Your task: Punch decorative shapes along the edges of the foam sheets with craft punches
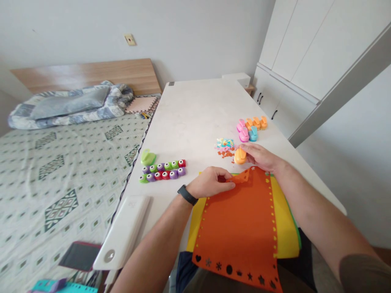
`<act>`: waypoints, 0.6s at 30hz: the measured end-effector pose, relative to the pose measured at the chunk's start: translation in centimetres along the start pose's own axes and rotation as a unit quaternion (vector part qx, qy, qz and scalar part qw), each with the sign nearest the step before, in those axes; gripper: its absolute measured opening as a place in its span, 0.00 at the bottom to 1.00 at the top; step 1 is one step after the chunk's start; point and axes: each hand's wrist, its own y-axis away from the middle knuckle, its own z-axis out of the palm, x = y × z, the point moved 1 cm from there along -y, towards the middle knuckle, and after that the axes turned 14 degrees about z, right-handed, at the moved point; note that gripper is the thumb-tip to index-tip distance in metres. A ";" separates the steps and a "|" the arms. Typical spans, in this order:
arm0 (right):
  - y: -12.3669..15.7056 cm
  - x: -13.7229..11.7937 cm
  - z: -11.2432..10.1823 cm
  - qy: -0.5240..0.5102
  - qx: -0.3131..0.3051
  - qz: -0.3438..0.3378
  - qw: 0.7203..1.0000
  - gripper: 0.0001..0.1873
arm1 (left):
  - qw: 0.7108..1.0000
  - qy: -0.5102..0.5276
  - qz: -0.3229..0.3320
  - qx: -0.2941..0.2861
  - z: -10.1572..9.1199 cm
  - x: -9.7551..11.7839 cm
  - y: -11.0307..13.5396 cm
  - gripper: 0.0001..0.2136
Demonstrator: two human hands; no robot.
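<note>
An orange foam sheet (241, 219) with punched shapes along its edges lies on a yellow sheet (285, 228) at the near edge of the white table (195, 118). My left hand (210, 183) pinches the orange sheet's far left corner. My right hand (259, 156) grips a small orange craft punch (240, 156) at the sheet's far edge. Punched-out paper bits (225, 147) lie just beyond it.
A double row of small green, purple and red punches (163, 171) and a larger green punch (148, 157) sit to the left. Pink, blue and orange punches (252, 128) cluster farther right. A white device (124, 232) lies near left. A bed (61, 162) borders the table.
</note>
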 end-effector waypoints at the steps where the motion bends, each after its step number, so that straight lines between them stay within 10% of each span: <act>1: -0.3 -0.1 0.1 -0.013 0.009 -0.022 1.000 0.18 | 1.000 -0.001 0.001 0.002 0.0 0.0 0.0 0.13; 18: -0.3 -0.7 0.9 -0.009 -0.072 0.022 0.997 0.22 | 1.000 0.003 0.000 0.002 -0.1 0.0 0.0 0.14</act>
